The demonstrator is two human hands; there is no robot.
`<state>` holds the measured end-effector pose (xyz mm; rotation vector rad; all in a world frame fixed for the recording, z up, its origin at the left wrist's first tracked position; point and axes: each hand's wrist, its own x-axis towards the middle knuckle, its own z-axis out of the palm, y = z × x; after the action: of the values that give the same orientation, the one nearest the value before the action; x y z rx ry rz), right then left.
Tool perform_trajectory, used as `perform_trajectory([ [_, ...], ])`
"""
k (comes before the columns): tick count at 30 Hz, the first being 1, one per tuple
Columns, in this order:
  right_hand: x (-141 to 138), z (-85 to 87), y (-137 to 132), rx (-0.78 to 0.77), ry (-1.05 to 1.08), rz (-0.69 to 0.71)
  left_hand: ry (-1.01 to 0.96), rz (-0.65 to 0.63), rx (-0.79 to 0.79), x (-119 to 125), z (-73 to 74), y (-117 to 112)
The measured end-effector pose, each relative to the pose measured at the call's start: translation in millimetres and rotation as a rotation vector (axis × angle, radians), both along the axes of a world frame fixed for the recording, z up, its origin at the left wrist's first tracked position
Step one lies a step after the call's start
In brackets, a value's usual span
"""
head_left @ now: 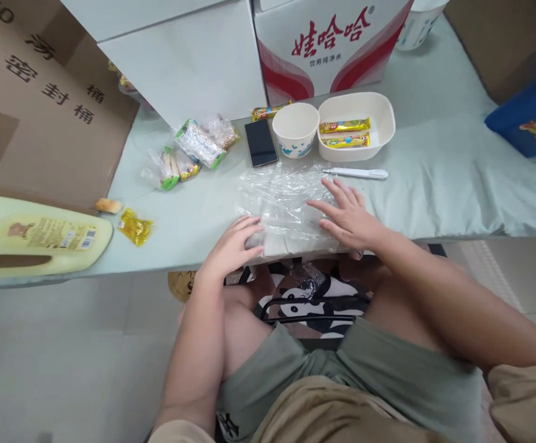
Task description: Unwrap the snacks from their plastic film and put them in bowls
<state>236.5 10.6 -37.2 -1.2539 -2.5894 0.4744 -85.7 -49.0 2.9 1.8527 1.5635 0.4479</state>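
Note:
A sheet of clear plastic wrap (282, 195) lies crinkled on the pale green table (456, 178), reaching over the near edge. My left hand (234, 244) rests on the wrap's near left corner at the table edge, fingers curled lightly over it. On the wrap's right side my right hand (348, 213) lies flat, fingers spread and open. Just beyond the right hand lies a white knife (355, 173).
Behind the wrap stand a black phone (260, 142), a paper cup (295, 128) and a white bowl (385, 126) holding two yellow sausage sticks (344, 125). Snack packets (198, 144) lie at the left, with a yellow jug (37, 237) and cardboard boxes around.

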Motion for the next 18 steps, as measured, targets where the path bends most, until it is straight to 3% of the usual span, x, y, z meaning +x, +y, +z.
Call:
perform_trajectory([
  [2,4.6,3.7,-8.5,0.028,0.078,0.068,-0.012,0.064,0.025,-0.2,0.9,-8.2],
  [5,7.1,3.4,-20.9,-0.015,0.033,0.235,-0.169,0.29,0.096,-5.6,4.2,-10.2],
  [8,7.5,0.1,-26.5,-0.029,0.027,0.232,-0.334,0.438,0.108,-9.0,8.1,-6.7],
  [11,8.7,2.8,-24.7,-0.009,0.3,0.141,-0.378,0.485,0.12,-9.0,9.5,-3.5],
  [13,9.3,7.8,-21.5,-0.089,0.542,0.029,-0.4,0.483,0.13,-8.9,8.7,-2.1],
  [18,6.9,15.0,-11.6,-0.332,0.904,-0.443,-0.566,0.507,0.11,-5.9,4.2,5.0],
])
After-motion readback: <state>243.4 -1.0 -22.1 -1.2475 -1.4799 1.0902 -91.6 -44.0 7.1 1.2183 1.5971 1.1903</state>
